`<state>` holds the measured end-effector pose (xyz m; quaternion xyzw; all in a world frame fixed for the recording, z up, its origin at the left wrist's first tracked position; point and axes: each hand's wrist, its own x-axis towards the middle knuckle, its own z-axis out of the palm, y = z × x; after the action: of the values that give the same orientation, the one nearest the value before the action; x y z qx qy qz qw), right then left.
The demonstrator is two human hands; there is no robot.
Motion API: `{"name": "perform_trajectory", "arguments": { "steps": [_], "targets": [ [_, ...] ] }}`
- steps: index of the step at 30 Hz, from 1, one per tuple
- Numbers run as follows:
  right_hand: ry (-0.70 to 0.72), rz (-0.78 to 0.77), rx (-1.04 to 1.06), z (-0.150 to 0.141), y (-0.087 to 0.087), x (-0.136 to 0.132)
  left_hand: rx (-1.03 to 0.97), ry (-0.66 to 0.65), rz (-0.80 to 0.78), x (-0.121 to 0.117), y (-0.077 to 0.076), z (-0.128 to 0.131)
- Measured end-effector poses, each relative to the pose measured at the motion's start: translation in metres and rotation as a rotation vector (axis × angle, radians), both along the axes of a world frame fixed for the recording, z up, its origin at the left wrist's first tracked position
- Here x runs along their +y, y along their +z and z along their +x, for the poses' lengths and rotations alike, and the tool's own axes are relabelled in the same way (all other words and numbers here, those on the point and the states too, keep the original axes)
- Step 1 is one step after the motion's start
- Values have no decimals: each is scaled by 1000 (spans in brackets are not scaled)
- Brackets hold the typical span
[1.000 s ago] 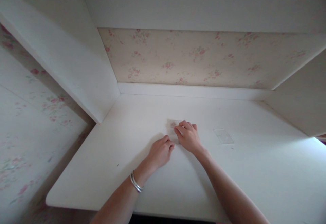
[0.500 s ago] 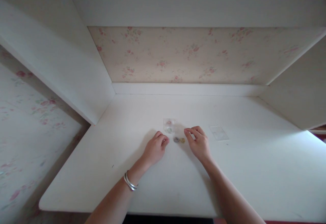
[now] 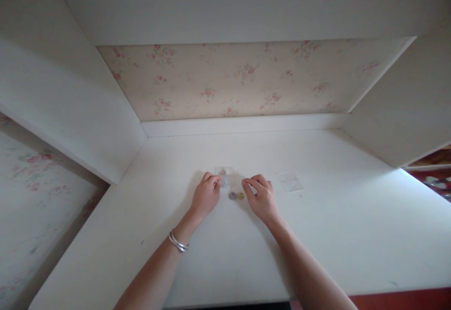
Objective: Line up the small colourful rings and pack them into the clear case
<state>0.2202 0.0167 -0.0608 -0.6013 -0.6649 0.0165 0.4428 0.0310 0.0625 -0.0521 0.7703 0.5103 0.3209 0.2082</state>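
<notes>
A small clear plastic box (image 3: 229, 169) lies on the white tabletop, with a reddish round piece and a pale greenish one in it. My left hand (image 3: 206, 194) has its thumb and fingers pinched at the box's near left corner; whether a small piece is between them I cannot make out. My right hand (image 3: 260, 198) hovers to the right of the box, fingertips together, their contents too small to tell. Between the hands lie a silver-grey round piece (image 3: 232, 196) and a gold-coloured round piece (image 3: 241, 196), side by side, coin-like or button-like.
A flat clear plastic piece (image 3: 290, 182), perhaps a lid, rests right of my right hand. White panels (image 3: 398, 98) close the desk in at both sides, and a low ledge (image 3: 243, 125) runs along the back beneath floral wallpaper.
My left hand has moved forward to the box's near corner. My right hand stays pinched and has come slightly nearer the box. The whole view has shifted a little.
</notes>
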Motion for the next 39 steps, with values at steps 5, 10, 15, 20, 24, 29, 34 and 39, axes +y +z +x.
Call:
{"name": "perform_trajectory", "arguments": {
  "steps": [5, 10, 15, 20, 24, 29, 34, 39],
  "targets": [
    [24, -41, -40, 0, -2, 0, -115, 59, -7, -14, 1, -20],
    [157, -100, -110, -5, -2, -3, -154, -6, -105, -32, -1, -28],
    [272, -143, -231, -10, 0, -6, -196, -98, -186, -38, -4, -20],
    [291, -160, -321, -11, 1, -7, -199, -109, -194, -35, -7, -19],
    [289, -141, -350, -11, -2, -6, -195, -110, -193, -34, -8, -20],
    [305, -154, -364, -13, -4, -5, -164, -121, -186, -34, -8, -21],
    [290, -139, -352, -13, -1, -5, -153, -129, -194, -33, -10, -20],
    [258, -67, -300, -13, -1, -6, -134, -128, -193, -33, -11, -20]
  ]
}}
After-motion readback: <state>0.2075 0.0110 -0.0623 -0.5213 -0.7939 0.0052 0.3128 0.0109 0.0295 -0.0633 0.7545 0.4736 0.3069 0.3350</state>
